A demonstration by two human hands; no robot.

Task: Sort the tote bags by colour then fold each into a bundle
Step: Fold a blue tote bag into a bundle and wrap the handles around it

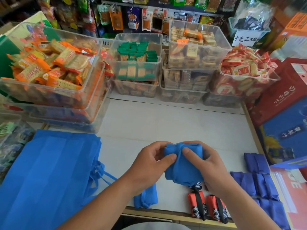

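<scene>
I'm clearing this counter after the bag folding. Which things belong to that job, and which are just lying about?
Job: light blue bag gripped by left hand and right hand; flat light blue bags; light blue bundle; dark blue bundles; red-and-black bundles.
Lying about: clear snack bins; red and blue cartons; hanging snack packets.

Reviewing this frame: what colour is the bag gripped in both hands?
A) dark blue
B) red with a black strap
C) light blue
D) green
C: the left hand and right hand both grip a light blue bundle, while the red bundles and dark blue bundles lie on the table.
</scene>
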